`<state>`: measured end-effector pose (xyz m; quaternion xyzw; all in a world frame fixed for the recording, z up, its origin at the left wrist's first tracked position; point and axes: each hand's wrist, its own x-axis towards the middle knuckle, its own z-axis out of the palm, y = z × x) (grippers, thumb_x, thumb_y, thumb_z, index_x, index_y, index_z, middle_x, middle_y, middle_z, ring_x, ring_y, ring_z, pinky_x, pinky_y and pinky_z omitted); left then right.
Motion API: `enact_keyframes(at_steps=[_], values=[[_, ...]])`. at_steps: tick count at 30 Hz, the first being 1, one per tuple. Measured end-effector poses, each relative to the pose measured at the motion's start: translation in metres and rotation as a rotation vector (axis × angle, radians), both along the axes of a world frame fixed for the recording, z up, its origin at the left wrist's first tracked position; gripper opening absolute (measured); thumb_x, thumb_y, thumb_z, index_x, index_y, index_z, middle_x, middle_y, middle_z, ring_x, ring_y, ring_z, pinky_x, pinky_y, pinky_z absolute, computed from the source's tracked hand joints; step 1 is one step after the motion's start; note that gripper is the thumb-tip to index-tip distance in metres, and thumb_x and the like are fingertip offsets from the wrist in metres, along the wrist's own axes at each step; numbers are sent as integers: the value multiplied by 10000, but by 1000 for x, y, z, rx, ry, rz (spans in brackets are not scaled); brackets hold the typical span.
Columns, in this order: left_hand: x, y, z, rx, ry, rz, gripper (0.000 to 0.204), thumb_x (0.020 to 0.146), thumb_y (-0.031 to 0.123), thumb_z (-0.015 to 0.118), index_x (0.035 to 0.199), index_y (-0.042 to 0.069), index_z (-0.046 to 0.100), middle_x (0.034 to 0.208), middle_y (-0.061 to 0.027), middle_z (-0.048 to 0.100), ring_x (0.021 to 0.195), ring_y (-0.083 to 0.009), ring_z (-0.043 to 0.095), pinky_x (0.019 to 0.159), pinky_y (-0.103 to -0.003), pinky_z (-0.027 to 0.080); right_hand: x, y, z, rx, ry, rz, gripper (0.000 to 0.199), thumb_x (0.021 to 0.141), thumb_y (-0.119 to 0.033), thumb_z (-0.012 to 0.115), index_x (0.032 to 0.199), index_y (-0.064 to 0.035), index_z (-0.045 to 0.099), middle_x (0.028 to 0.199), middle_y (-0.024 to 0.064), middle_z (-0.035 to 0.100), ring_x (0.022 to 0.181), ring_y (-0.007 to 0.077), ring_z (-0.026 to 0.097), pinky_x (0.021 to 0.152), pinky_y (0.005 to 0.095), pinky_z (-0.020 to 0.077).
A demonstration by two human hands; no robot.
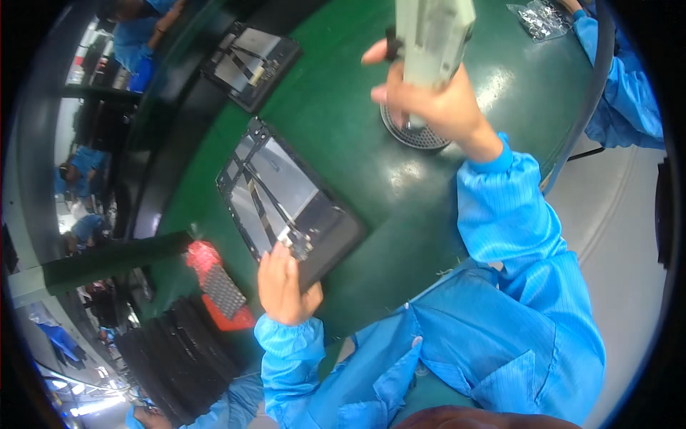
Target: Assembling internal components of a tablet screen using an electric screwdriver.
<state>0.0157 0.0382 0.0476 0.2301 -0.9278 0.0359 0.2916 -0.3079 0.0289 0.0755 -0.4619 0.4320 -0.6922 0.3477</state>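
In front of me on the green table lies a black tablet-like housing [343, 223], with a grey sheet, dark ribbon cables and a small circuit board exposed. My left hand [284, 286] grips its near left corner, fingertips on the edge by the board and thumb lower down. My right hand [446, 107] is raised ahead and closed around a pale green electric screwdriver [434, 39], slightly blurred. Its metal tip points down over a round, dark perforated dish [421, 137]. The hand partly hides that dish.
Farther left sits a similar opened housing [250, 64]. Near the left edge are a red bundle [204, 255], a dark textured strip [225, 293] and a stack of black panels [179, 357]. A bag of small parts [539, 20] lies far right, near another person's blue sleeve [629, 100].
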Motion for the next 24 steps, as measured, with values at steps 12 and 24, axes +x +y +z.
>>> enact_keyframes(at_steps=[12, 24], values=[[-16, 14, -34, 326, 48, -303, 453, 573, 140, 840, 930, -36, 623, 1019, -193, 631, 1042, -350, 587, 912, -437, 441, 22, -13, -17, 108, 145, 7, 210, 726, 7, 651, 922, 19, 575, 595, 17, 561, 473, 89, 528, 462, 234, 432], [-37, -3, -41, 299, 170, -398, 253, 589, -77, 671, 839, -62, 640, 937, -195, 635, 991, -352, 604, 838, -435, 495, 45, 16, -12, 76, 147, 120, 413, 769, 1, 633, 1144, 71, 473, 602, 13, 524, 530, 86, 498, 484, 215, 390]])
